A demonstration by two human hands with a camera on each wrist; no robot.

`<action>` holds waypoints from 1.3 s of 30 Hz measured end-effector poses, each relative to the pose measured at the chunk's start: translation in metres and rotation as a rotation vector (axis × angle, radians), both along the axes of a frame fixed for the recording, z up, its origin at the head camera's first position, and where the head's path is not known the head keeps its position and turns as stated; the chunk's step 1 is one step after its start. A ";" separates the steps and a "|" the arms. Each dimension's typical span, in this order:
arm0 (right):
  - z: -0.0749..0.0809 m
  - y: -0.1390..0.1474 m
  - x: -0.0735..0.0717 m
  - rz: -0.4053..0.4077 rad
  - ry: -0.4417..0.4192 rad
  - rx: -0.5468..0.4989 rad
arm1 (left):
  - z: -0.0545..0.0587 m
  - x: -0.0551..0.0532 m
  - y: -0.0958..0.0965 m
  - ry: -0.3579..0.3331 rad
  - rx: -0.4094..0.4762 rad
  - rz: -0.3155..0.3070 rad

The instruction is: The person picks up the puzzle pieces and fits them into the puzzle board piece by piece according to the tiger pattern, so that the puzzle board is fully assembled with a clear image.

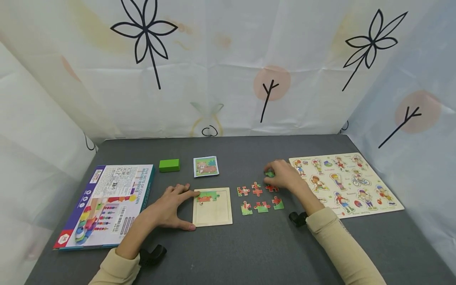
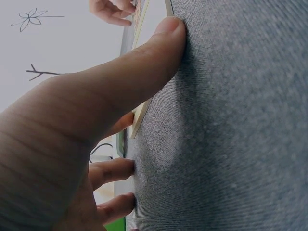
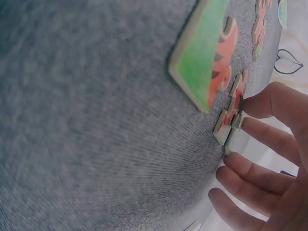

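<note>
My left hand (image 1: 170, 209) is spread at the left side of a square wooden puzzle tray (image 1: 212, 217). Its index fingertip touches the upper left corner, and the thumb (image 2: 163, 43) lies along the lower left edge. In the tray's top left sits a joined green and orange puzzle section (image 1: 207, 196). At the right, my right hand (image 1: 283, 174) pinches a green puzzle piece (image 1: 269, 174) between thumb and fingers, just above an orange piece (image 3: 226, 120). Several loose orange and green puzzle pieces (image 1: 262, 207) lie between the tray and this hand.
A picture card (image 1: 206, 166) and a green block (image 1: 169, 165) lie behind the tray. To the left is a boxed toy set (image 1: 110, 206). A large board with printed children figures (image 1: 345, 184) covers the right side, under the right forearm. Cloth walls surround the grey table (image 1: 228, 253).
</note>
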State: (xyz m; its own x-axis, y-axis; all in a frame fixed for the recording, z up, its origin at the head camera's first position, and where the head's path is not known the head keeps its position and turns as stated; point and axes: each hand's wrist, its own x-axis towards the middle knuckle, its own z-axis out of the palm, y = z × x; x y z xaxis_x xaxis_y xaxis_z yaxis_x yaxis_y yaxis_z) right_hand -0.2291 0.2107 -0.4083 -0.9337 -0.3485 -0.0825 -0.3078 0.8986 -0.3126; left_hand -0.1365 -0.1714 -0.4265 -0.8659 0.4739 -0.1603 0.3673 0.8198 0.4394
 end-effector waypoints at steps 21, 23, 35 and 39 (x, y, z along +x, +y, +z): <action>0.012 -0.021 0.015 0.073 0.115 -0.141 | 0.000 0.000 0.000 -0.001 -0.002 -0.004; 0.015 -0.027 0.017 0.074 0.110 -0.141 | 0.000 0.000 0.000 -0.002 -0.001 -0.004; 0.021 -0.055 0.035 0.154 0.111 -0.152 | -0.001 0.000 0.000 -0.013 0.004 -0.003; 0.020 -0.067 0.041 0.195 0.124 -0.142 | -0.001 0.000 0.000 -0.016 0.006 0.000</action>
